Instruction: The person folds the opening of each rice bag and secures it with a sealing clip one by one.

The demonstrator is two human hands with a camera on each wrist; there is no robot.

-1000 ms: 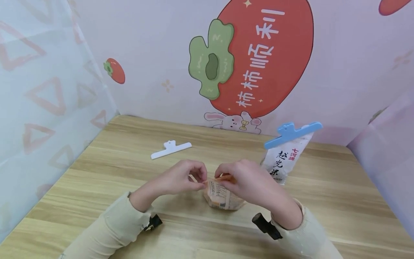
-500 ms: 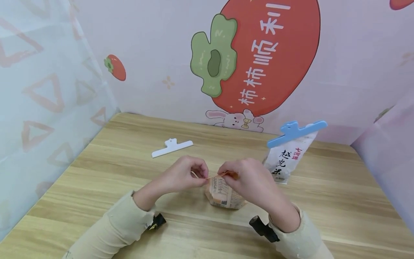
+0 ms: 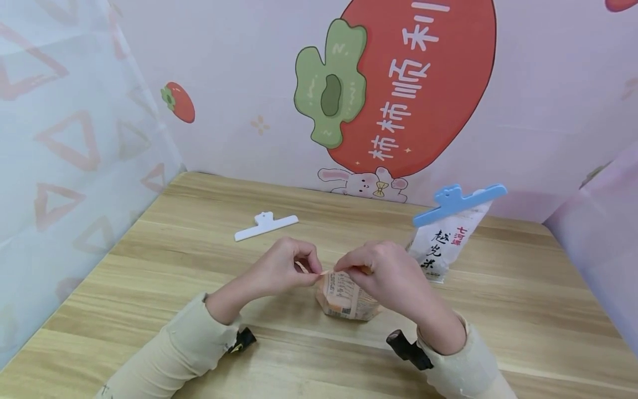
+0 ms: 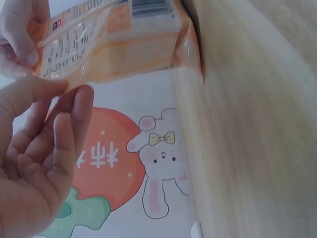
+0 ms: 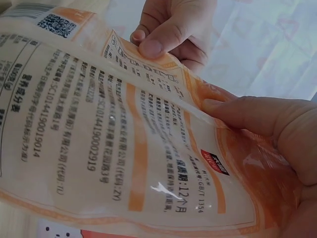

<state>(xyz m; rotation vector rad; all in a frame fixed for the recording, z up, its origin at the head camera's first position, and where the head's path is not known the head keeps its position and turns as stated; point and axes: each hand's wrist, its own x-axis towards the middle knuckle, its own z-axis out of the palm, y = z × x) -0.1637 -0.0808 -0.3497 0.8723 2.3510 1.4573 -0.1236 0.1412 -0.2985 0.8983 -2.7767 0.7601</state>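
Observation:
An orange printed plastic food bag (image 3: 344, 299) stands on the table in front of me, its text panel and barcode facing me. At its top left corner my left hand (image 3: 284, 269) pinches the rim between thumb and forefinger. Close beside that, my right hand (image 3: 386, 274) grips the top edge, covering the bag's upper right. In the left wrist view the bag (image 4: 133, 54) hangs over the left fingertips, the other fingers loosely bent. Seen from the right wrist, the right thumb (image 5: 242, 111) lies on the printed film (image 5: 99, 124); the fingers behind it are hidden.
A white bag clip (image 3: 266, 224) lies on the wooden table (image 3: 164, 266) at the back left. Behind my right hand stands a white rice bag (image 3: 443, 241), its top held by a blue bag clip (image 3: 461, 204). Patterned wall sheets enclose the back and sides.
The head view has shifted slightly. My right fingers have changed position along the bag's top edge, and the orange flap seen in them before no longer shows. Both hands still hold the bag.

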